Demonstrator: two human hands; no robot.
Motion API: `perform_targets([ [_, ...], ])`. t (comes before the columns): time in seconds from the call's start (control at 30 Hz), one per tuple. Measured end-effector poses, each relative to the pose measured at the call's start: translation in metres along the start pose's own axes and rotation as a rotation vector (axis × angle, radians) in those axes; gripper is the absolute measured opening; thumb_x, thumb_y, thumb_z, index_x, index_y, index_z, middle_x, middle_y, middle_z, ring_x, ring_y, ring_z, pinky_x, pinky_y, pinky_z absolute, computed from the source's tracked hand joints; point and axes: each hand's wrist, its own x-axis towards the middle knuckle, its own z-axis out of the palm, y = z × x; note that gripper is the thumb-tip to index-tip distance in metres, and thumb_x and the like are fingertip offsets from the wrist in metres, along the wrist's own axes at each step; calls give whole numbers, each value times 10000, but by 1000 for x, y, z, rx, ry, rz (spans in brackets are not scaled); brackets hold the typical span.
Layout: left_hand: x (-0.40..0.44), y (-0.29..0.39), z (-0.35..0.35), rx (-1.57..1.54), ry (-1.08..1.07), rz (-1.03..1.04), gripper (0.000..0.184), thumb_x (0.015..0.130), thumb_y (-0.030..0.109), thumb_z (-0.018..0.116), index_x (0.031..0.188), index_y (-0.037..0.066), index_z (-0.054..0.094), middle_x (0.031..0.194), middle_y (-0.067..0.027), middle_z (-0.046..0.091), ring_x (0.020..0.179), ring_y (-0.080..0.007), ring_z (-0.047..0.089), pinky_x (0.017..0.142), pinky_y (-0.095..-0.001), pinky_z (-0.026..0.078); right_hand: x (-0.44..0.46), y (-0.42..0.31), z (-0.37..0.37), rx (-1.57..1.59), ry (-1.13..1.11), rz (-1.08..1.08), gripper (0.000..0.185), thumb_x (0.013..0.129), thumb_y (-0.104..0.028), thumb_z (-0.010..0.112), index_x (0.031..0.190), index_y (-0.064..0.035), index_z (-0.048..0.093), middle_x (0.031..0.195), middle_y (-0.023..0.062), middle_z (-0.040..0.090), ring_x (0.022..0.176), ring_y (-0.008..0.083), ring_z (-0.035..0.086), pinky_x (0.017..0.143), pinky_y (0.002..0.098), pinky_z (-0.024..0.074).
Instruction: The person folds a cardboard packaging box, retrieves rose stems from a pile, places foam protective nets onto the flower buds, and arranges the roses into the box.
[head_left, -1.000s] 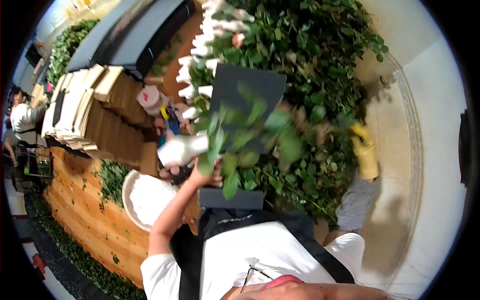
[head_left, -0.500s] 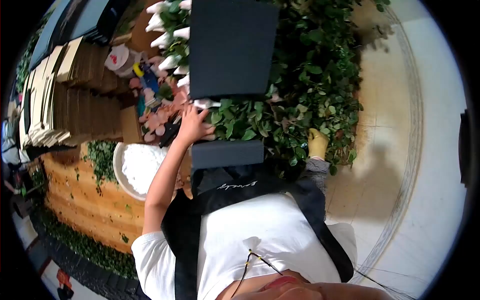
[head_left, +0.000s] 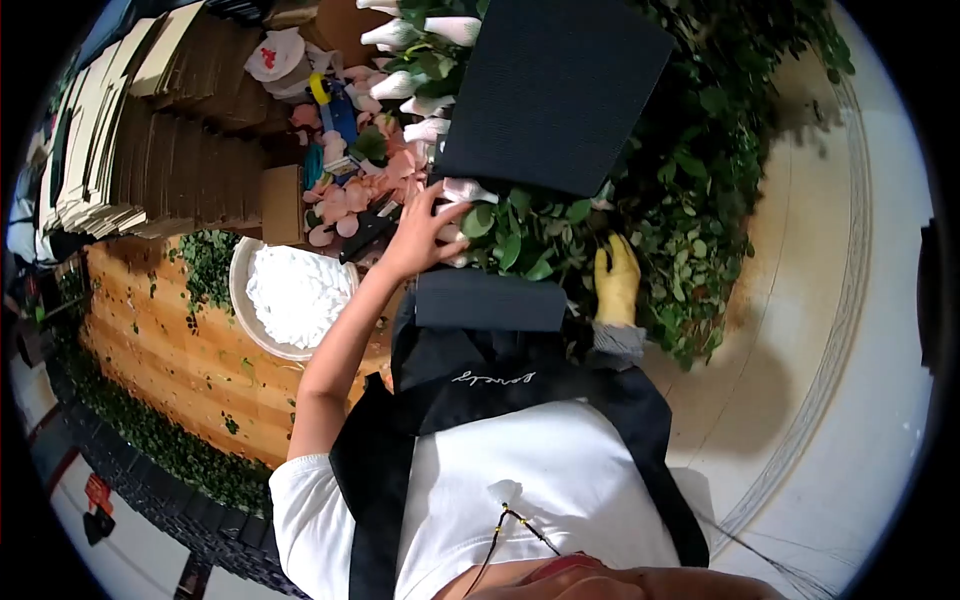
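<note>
My left hand (head_left: 422,238), bare, lies at the head end of a row of leafy rose stems (head_left: 525,235). Its fingers are spread, touching pale, white-netted rose heads (head_left: 466,190). My right hand (head_left: 617,285), in a yellow glove, is at the stem end to the right, thumb and fingers apart among the leaves. Whether it touches a stem is unclear. Between me and the roses is a low dark padded block (head_left: 490,302). Beyond them a large dark board (head_left: 555,95) covers part of the pile, with more netted heads (head_left: 395,85) jutting out at its left.
Stacked cardboard sheets (head_left: 95,150) stand at left, near loose pink petals (head_left: 345,200) and a blue tool with yellow (head_left: 338,105). A round tub (head_left: 240,290) holds white netting pieces. Thick foliage (head_left: 700,230) hangs along the right edge, beside a pale floor (head_left: 790,300).
My right hand has moved left and inward over the stems, its fingers opening out. My left hand stays at the rose heads, fingers more spread. The camera view has shifted.
</note>
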Motion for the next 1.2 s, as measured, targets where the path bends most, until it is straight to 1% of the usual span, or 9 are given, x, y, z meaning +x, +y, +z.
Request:
perform_targets([
  [0.1, -22, -9, 2, -344, 202, -199, 548, 863, 233, 752, 1361, 114, 559, 1476, -194, 389, 1348, -385, 404, 1100, -449, 378, 18, -46, -66, 51, -244, -103, 496, 872, -145, 687, 1338, -21, 569, 1348, 223, 585, 1226, 398, 566, 1050, 441, 453],
  [0.23, -45, -17, 0, -565, 150, -523, 290, 1039, 231, 503, 1094, 2, 671, 806, -72, 665, 703, -156, 636, 664, -321, 516, 48, -171, -93, 475, -697, -552, 564, 883, -135, 681, 1419, -79, 517, 1439, 173, 531, 1304, 318, 534, 1124, 444, 411],
  [0.33, -25, 11, -27, -200, -421, -529, 479, 974, 475, 599, 1009, 15, 726, 858, -175, 701, 798, -297, 692, 699, -388, 525, 49, -204, -24, 625, -842, -758, 554, 879, -154, 682, 1403, -67, 523, 1394, 179, 565, 1270, 319, 558, 1067, 409, 450],
  [0.4, -12, 17, -34, 15, -558, -451, 564, 850, 590, 688, 928, 34, 749, 831, -181, 704, 766, -347, 684, 669, -441, 528, 52, -202, 0, 132, -860, -753, 321, 885, -225, 680, 1163, -65, 666, 985, 142, 712, 912, 343, 668, 830, 429, 522],
  [0.67, -24, -11, -12, -540, -319, -341, 302, 893, 288, 741, 820, -3, 700, 635, -99, 623, 595, -176, 600, 592, -359, 484, 52, -183, 44, -393, -1048, -694, 267, 863, -354, 670, 959, -111, 722, 840, 120, 727, 806, 308, 705, 728, 442, 546],
  [0.8, -43, -23, 3, -975, 4, -296, 201, 934, 184, 662, 927, -14, 695, 845, -38, 674, 754, -99, 589, 654, -274, 486, 49, -188, 53, -526, -1063, -652, 255, 868, -330, 662, 974, -107, 727, 845, 115, 730, 802, 318, 704, 729, 449, 548],
  [0.87, -48, -9, -44, -1259, 320, -809, 158, 972, 107, 538, 923, -7, 635, 913, 15, 617, 808, -81, 558, 727, -251, 457, 53, -190, 33, -475, -1121, -590, 257, 877, -312, 668, 1013, -99, 716, 904, 116, 733, 854, 316, 702, 777, 435, 543],
  [1.03, -65, -31, -60, -890, 331, -554, 179, 1003, 165, 565, 915, 9, 564, 908, 3, 590, 713, -60, 465, 630, -237, 414, 66, -220, -25, 140, -923, -687, 336, 917, -313, 661, 1153, -73, 664, 1069, 142, 717, 991, 321, 684, 900, 434, 512],
  [1.2, -17, -6, -35, -238, -268, -464, 390, 853, 428, 749, 876, 54, 644, 867, -141, 675, 744, -258, 686, 652, -392, 527, 65, -211, 38, -604, -1041, -440, 342, 905, -368, 662, 1073, -71, 695, 1019, 160, 723, 957, 324, 698, 794, 457, 561],
])
